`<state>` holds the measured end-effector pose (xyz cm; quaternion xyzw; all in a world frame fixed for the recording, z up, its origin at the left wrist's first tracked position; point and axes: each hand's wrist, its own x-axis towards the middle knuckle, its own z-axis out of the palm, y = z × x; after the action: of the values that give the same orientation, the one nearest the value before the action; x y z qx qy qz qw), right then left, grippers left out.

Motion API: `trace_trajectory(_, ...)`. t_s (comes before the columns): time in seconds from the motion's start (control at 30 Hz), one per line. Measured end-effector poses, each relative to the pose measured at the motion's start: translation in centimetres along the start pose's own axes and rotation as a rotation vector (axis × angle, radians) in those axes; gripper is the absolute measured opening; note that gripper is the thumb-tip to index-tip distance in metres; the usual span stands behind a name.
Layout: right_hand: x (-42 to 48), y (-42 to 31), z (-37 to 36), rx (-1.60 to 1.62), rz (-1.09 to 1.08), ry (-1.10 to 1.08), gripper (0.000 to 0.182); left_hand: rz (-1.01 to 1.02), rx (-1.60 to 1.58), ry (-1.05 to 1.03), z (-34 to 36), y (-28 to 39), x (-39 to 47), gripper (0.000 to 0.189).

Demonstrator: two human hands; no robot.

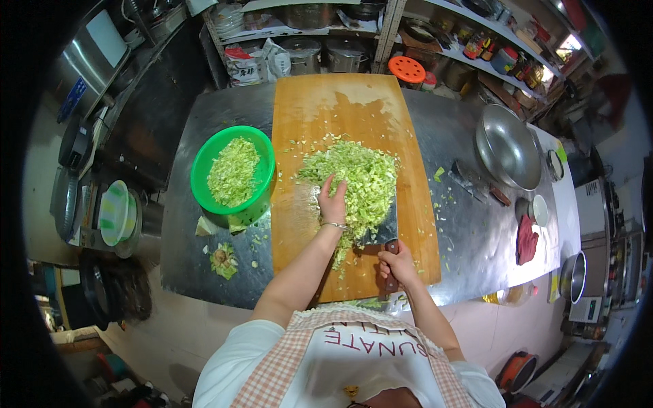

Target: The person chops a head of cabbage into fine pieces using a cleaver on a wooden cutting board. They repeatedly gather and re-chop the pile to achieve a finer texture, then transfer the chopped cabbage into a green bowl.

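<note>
My right hand (401, 266) is closed around the brown wooden handle of a cleaver (391, 278). The cleaver's broad blade lies at the right edge of a heap of chopped cabbage (367, 168), which covers part of it. Against the heap's left side rests my left hand (333, 204), fingers spread and palm on the shreds; a bangle circles that wrist. Under the heap is a large wooden cutting board (296, 245), its far end patchy with moisture. To the left, a green plastic basin (198, 176) holds more chopped cabbage.
A cabbage core (223, 260) with leaf scraps lies left of the board on the steel table (189, 275). At right are a large metal bowl (510, 148), a second knife (499, 195), a small white bowl (538, 210) and a red cloth (526, 239). Loaded shelves (301, 33) stand beyond.
</note>
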<state>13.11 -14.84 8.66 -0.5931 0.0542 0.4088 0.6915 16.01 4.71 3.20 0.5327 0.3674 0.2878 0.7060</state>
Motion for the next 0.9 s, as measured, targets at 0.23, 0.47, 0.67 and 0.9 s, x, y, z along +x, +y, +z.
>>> trace_trajectory(0.23,-0.3,-3.2,2.8,-0.1,-0.051,-0.055,0.019,0.094,-0.126,0.068,-0.7,4.3,1.1,0.042)
trace_trajectory(0.47,3.1,-5.4,10.6,-0.241,-0.055,-0.227,0.02,0.26,-0.244,0.238,-8.0,8.5,6.4,0.039)
trace_trajectory(0.67,7.7,-5.6,19.7,-0.31,0.056,-0.391,0.017,0.173,-0.105,0.432,-17.2,10.1,12.1,0.046)
trace_trajectory(0.9,12.5,-6.1,25.4,-0.347,0.243,-0.345,0.009,0.657,0.956,0.065,-19.5,7.9,14.4,0.05)
